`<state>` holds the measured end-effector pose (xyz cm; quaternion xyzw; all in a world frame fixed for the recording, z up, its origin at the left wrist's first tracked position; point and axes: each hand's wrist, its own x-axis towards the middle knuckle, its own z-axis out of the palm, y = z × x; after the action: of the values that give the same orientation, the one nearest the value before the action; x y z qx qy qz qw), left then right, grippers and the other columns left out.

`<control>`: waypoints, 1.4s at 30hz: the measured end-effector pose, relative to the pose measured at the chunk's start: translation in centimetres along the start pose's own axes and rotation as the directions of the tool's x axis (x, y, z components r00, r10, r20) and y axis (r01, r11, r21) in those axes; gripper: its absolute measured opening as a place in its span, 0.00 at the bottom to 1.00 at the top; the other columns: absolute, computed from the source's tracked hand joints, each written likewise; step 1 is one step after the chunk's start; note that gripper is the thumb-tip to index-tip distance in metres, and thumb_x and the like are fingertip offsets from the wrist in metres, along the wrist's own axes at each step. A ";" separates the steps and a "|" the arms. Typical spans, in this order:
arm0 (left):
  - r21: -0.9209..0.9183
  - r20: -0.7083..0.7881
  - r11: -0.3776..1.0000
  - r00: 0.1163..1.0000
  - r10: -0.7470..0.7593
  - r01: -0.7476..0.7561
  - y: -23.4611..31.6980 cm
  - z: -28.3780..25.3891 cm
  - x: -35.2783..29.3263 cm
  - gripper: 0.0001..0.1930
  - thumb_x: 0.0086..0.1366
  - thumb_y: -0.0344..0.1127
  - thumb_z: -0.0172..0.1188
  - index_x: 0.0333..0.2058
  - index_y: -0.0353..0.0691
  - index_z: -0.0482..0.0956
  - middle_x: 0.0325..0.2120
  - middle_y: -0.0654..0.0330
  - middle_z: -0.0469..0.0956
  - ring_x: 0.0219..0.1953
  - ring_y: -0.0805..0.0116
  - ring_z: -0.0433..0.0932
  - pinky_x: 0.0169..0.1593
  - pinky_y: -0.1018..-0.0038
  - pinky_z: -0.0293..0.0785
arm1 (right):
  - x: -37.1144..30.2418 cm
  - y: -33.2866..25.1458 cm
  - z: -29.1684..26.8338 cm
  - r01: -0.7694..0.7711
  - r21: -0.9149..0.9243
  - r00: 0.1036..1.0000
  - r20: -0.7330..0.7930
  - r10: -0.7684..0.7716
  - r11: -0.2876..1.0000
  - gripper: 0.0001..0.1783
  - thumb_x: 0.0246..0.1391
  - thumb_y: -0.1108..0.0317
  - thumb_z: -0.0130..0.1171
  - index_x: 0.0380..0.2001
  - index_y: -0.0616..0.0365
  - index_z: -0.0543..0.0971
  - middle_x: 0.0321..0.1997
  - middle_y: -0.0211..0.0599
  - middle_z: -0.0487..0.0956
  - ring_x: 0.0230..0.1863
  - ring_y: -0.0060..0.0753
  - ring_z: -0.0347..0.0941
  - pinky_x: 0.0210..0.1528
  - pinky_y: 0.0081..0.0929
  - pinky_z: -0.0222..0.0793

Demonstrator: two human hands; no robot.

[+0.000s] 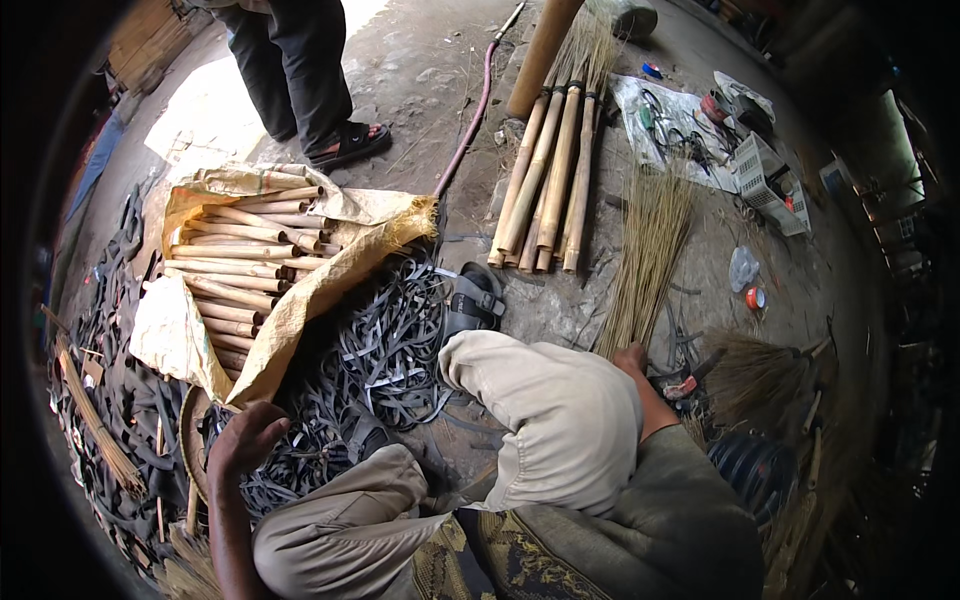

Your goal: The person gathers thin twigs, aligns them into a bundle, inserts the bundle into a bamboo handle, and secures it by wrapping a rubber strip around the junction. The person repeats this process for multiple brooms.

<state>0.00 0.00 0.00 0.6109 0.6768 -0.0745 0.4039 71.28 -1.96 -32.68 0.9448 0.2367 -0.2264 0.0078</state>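
Observation:
My left hand reaches down into a heap of black rubber strips at the lower left, its fingers curled among them; what it grips is hidden. My right hand sits just past my raised knee and is closed on the lower end of a bundle of thin dry broom sticks, which fans out away from me across the ground.
A yellow woven sack holds several cut bamboo tubes. Finished bamboo-handled brooms lie ahead. Another person's legs and a sandal stand at the top left. Tools, a white basket and tape rolls lie right.

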 end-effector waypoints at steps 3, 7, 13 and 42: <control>-0.024 0.002 1.000 1.000 -0.018 0.018 -0.1 0.1 0.1 0.18 0.70 0.46 0.61 0.48 0.37 0.83 0.40 0.50 0.84 0.46 0.54 0.83 0.51 0.62 0.76 | 0.3 0.2 -0.6 -0.016 0.038 1.000 0.025 0.015 0.999 0.28 0.54 0.58 0.66 0.53 0.66 0.79 0.56 0.58 0.82 0.59 0.61 0.78 0.64 0.48 0.72; -0.013 -0.008 1.000 1.000 -0.025 0.025 -0.2 0.1 0.1 0.19 0.70 0.47 0.61 0.48 0.36 0.83 0.37 0.50 0.84 0.42 0.56 0.84 0.49 0.64 0.77 | -0.1 0.6 -1.3 0.037 0.187 0.994 -0.111 -0.016 0.982 0.35 0.58 0.51 0.66 0.61 0.67 0.75 0.63 0.61 0.77 0.65 0.58 0.74 0.65 0.45 0.69; -0.003 -0.029 1.000 0.999 -0.016 0.016 -0.6 0.2 0.2 0.19 0.69 0.46 0.61 0.48 0.36 0.82 0.38 0.50 0.85 0.42 0.55 0.84 0.49 0.63 0.77 | -0.8 0.6 -3.2 -0.047 0.444 0.999 0.015 0.046 0.895 0.38 0.67 0.51 0.60 0.72 0.63 0.66 0.65 0.57 0.77 0.67 0.57 0.73 0.67 0.47 0.69; -0.096 -0.008 0.995 0.999 0.035 -0.035 -1.7 0.6 0.5 0.20 0.71 0.48 0.61 0.48 0.34 0.81 0.36 0.52 0.85 0.40 0.62 0.84 0.47 0.66 0.77 | -2.0 -0.6 -3.9 -0.162 0.511 0.987 0.087 0.137 0.844 0.50 0.60 0.38 0.64 0.69 0.70 0.66 0.60 0.61 0.78 0.56 0.53 0.79 0.51 0.48 0.78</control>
<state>-1.20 -0.38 -1.35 0.6028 0.6700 -0.0328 0.4321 71.10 -1.88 -28.21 0.9222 0.0928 -0.3025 -0.2223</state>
